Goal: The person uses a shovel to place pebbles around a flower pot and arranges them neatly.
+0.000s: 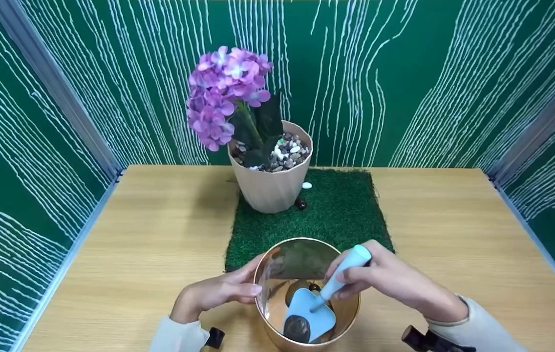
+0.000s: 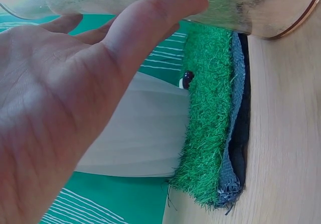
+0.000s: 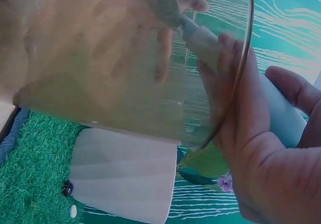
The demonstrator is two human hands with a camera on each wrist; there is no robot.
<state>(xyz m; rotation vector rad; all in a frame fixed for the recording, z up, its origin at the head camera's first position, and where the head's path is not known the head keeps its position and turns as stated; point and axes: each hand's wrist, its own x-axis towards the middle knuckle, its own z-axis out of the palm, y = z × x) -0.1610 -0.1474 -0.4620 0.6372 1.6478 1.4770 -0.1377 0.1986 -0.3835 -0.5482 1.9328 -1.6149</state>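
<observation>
My right hand (image 1: 390, 276) grips the handle of a light-blue toy shovel (image 1: 348, 271) and leans it into an amber glass jar (image 1: 266, 320). A smooth dark stone (image 1: 297, 327) lies on the shovel's blade, inside the jar. More dark stones (image 1: 298, 289) show behind the blade, partly hidden. My left hand (image 1: 224, 292) holds the jar's left side, its thumb at the front and its fingers behind. Through the glass in the right wrist view, the left fingers (image 3: 164, 53) show blurred.
Behind the jar, a pale pot (image 1: 272, 190) with purple flowers (image 1: 228, 93) and pebbles (image 1: 289, 151) stands on a green turf mat (image 1: 336, 210). A white pebble (image 1: 307, 185) and a dark one (image 1: 301, 203) lie beside it. Green walls with white lines (image 1: 346, 73) enclose the wooden table (image 1: 160, 220).
</observation>
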